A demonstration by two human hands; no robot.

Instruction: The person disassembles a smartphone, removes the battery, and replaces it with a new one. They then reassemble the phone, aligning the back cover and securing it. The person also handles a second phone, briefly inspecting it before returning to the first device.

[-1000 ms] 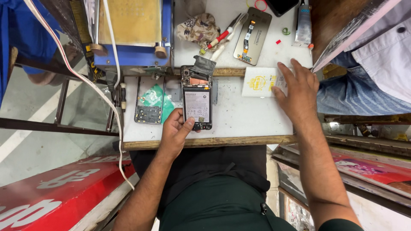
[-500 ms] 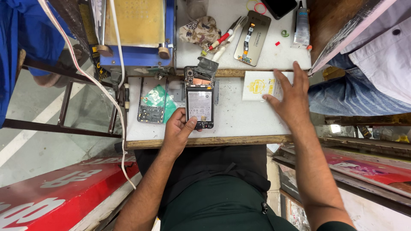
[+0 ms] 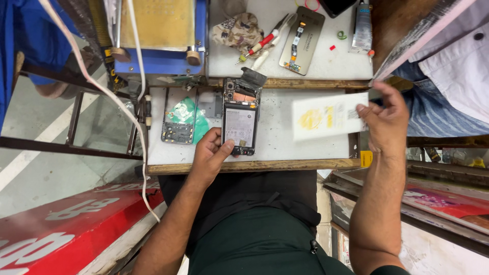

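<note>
Lifted off the table, white packet (image 3: 328,116) shows yellow print.

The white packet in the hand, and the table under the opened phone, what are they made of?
The white packet in the right hand looks like thin paper or matte plastic film: flat, pale, with yellow print. It could be either. The table seems to have a smooth, scuffed white top over wood; its front edge shows brown grain. The left hand steadies the opened phone.

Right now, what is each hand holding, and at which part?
The right hand holds a white card by its right end, lifted off the table. The left hand steadies the opened phone at its lower left corner.
</note>
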